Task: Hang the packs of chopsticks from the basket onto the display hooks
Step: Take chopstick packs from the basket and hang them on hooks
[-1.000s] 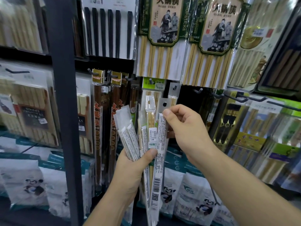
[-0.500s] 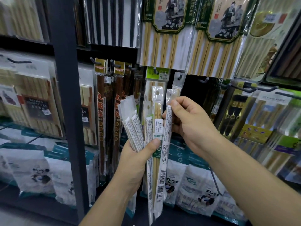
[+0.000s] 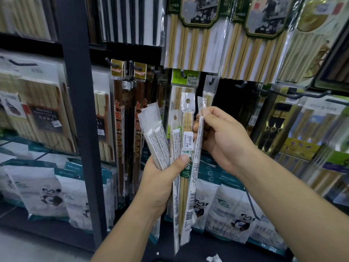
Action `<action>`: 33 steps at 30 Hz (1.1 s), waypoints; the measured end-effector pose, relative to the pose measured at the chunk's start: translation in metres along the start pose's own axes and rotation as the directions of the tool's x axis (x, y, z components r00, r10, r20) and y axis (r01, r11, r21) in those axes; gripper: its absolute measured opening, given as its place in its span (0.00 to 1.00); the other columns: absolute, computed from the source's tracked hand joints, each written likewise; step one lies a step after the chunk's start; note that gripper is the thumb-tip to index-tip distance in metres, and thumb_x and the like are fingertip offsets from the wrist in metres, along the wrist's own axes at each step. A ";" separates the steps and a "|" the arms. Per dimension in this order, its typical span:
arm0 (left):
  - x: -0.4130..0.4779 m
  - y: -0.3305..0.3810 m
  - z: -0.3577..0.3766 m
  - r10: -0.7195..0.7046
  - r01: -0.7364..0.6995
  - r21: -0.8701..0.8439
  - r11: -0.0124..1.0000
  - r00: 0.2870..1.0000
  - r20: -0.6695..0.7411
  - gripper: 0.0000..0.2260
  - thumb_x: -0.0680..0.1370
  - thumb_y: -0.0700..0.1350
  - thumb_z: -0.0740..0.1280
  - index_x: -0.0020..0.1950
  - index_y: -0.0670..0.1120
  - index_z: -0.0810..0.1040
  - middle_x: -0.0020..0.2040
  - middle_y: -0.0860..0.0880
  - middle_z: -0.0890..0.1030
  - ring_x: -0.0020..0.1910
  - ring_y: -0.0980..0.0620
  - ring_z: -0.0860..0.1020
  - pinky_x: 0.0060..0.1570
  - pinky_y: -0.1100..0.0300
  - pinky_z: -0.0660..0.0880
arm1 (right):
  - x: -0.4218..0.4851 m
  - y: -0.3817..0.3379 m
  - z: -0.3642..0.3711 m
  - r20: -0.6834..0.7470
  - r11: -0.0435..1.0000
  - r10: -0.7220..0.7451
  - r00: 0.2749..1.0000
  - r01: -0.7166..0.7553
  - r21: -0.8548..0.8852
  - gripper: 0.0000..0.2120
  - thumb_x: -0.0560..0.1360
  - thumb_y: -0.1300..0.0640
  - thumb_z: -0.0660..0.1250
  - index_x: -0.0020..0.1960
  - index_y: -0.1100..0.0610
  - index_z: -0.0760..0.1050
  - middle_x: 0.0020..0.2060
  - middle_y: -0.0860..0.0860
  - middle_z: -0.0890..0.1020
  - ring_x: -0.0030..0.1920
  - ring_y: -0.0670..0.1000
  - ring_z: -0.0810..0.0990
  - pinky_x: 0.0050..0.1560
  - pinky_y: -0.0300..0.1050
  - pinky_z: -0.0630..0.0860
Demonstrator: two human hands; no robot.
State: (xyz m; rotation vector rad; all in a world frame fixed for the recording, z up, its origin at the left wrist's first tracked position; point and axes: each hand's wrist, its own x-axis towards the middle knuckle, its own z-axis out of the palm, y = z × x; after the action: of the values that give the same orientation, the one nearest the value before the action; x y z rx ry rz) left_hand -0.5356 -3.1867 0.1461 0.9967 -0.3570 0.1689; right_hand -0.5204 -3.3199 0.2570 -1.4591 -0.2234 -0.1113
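My left hand (image 3: 162, 178) grips a fanned bunch of several slim clear packs of chopsticks (image 3: 156, 140), its thumb pressed across their fronts. My right hand (image 3: 222, 140) pinches the top of the rightmost pack (image 3: 198, 148) in that bunch, just below its hang hole. Directly behind, a display hook (image 3: 212, 81) carries one matching slim pack, and the hook (image 3: 182, 73) to its left carries a green-headed pack. The basket is out of view.
A dark upright post (image 3: 77, 91) divides the rack on the left. Wide chopstick packs (image 3: 196, 35) hang above, dark brown ones (image 3: 120, 120) left of centre, boxed sets (image 3: 294, 129) on the right. White panda-print bags (image 3: 232, 210) fill the lower shelf. An empty hook (image 3: 242, 84) juts out right of centre.
The view has dipped and moved closer to the rack. My right hand's pinch sits slightly lower against the bunch; the packs stay in my left hand.
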 end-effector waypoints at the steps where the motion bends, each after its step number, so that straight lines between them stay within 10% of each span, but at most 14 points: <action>1: 0.000 0.000 0.000 0.003 -0.003 0.016 1.000 1.000 -0.006 0.20 0.75 0.41 0.74 0.68 0.44 0.81 0.63 0.45 0.85 0.63 0.44 0.83 0.65 0.47 0.78 | -0.001 0.000 0.000 0.001 1.000 -0.004 1.000 0.004 0.008 0.12 0.85 0.54 0.60 0.46 0.56 0.76 0.35 0.51 0.78 0.35 0.49 0.78 0.36 0.45 0.78; 8: 0.001 0.002 -0.003 0.036 -0.035 0.022 0.999 0.999 -0.041 0.19 0.75 0.40 0.74 0.66 0.44 0.81 0.61 0.44 0.86 0.61 0.43 0.84 0.61 0.49 0.81 | -0.005 0.006 -0.009 0.123 0.978 0.055 0.991 -0.029 -0.207 0.19 0.78 0.58 0.71 0.66 0.63 0.75 0.53 0.60 0.85 0.51 0.57 0.84 0.54 0.56 0.81; 17: 0.000 0.000 -0.003 0.089 -0.084 0.056 0.995 0.992 -0.088 0.16 0.75 0.40 0.75 0.63 0.47 0.83 0.60 0.46 0.86 0.60 0.45 0.84 0.58 0.52 0.82 | -0.009 0.009 -0.014 0.110 0.904 -0.045 0.993 0.087 -0.419 0.21 0.75 0.57 0.74 0.53 0.75 0.75 0.48 0.77 0.75 0.41 0.59 0.79 0.39 0.46 0.83; 21: -0.001 -0.002 -0.001 0.108 -0.100 0.071 0.992 0.988 -0.109 0.17 0.75 0.39 0.75 0.64 0.45 0.82 0.60 0.46 0.86 0.60 0.46 0.85 0.58 0.53 0.82 | -0.010 0.012 -0.012 0.103 0.874 -0.085 0.991 0.124 -0.470 0.20 0.76 0.56 0.74 0.53 0.73 0.76 0.50 0.75 0.78 0.46 0.71 0.81 0.46 0.62 0.84; 27: 0.002 0.001 -0.013 0.152 -0.134 0.107 0.985 0.971 -0.185 0.16 0.74 0.42 0.76 0.61 0.51 0.84 0.59 0.51 0.87 0.59 0.51 0.84 0.58 0.59 0.81 | -0.007 0.000 -0.024 -0.002 0.825 -0.169 0.986 0.140 -0.548 0.09 0.78 0.57 0.73 0.49 0.63 0.81 0.46 0.67 0.83 0.42 0.60 0.84 0.48 0.64 0.83; 33: 0.001 -0.003 -0.018 0.085 -0.045 0.218 0.975 0.981 -0.177 0.21 0.70 0.53 0.79 0.62 0.49 0.83 0.57 0.49 0.87 0.58 0.48 0.85 0.63 0.44 0.79 | -0.008 -0.014 -0.025 0.013 0.818 -0.247 0.969 0.216 -0.533 0.15 0.81 0.49 0.67 0.46 0.60 0.79 0.39 0.62 0.82 0.40 0.64 0.83 0.45 0.67 0.82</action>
State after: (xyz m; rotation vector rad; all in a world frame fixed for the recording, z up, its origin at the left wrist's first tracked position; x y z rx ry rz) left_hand -0.5303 -3.1729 0.1354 1.1719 -0.2031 0.3635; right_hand -0.5295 -3.3466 0.2659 -1.9777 -0.3429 -0.4439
